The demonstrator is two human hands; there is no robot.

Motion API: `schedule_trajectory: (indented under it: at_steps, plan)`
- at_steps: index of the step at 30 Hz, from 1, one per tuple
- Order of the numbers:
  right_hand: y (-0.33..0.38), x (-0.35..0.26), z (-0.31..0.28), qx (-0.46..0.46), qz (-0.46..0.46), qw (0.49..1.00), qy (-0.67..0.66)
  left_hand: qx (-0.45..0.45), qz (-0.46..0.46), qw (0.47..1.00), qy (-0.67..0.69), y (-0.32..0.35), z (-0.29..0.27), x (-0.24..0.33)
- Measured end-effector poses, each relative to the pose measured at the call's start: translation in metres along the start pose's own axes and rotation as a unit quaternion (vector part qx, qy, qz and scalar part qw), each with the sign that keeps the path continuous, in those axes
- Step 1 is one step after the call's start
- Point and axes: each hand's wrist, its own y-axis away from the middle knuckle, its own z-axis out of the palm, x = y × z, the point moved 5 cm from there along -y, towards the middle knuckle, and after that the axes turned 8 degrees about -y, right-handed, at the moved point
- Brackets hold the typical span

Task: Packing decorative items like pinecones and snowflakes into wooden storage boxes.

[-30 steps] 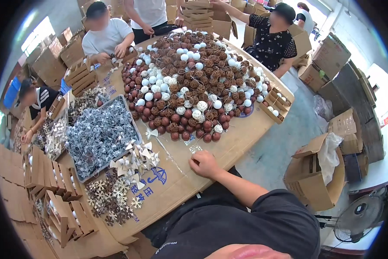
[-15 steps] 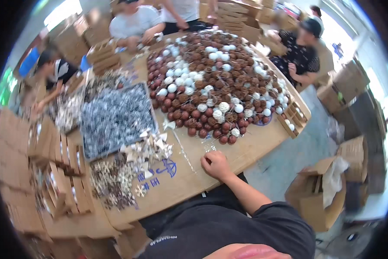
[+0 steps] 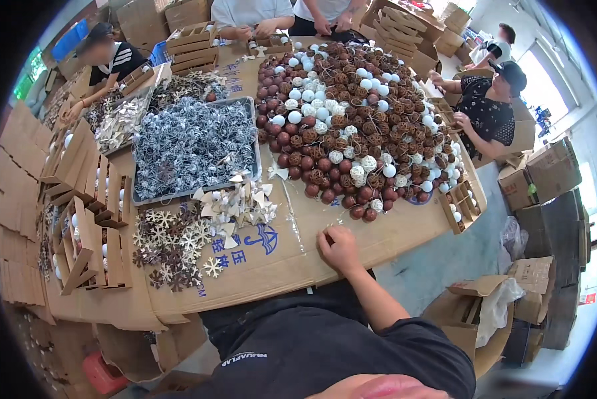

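My right hand [image 3: 339, 249] rests at the near edge of the cardboard-covered table [image 3: 292, 279], fingers curled into a loose fist with nothing seen in it. Just beyond it lies a big heap of ornament balls: dark red balls [image 3: 357, 212], brown wicker balls [image 3: 371, 122] and white balls [image 3: 389, 171]. To the left, a grey tray [image 3: 255, 133] is filled with frosted pine cones [image 3: 195, 143]. Nearer to me are pale wooden angel-like cutouts [image 3: 242, 203] and wooden snowflakes [image 3: 179, 246]. My left hand is out of view.
Partitioned cardboard boxes [image 3: 89, 246] holding balls are stacked at the left, with another box [image 3: 463, 207] at the table's right edge. Co-workers [image 3: 481, 110] stand or sit around the far sides. An opened carton [image 3: 468, 312] with plastic stands on the floor to my right.
My view has shifted, so the table items sit differently in the picture. My right hand stays closed at the table edge. The co-workers' hands have moved slightly.
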Motion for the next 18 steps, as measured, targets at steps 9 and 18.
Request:
schedule_trajectory:
  at_steps: [9,18]
  plan:
    - [0.002,0.000,0.000,0.005,0.005,1.000,0.009,0.015,-0.016,0.999,-0.050,-0.003,-0.008,-0.011]
    - [0.003,0.001,0.000,0.002,0.005,1.000,0.016,0.033,-0.033,0.994,-0.097,-0.005,-0.020,-0.020]
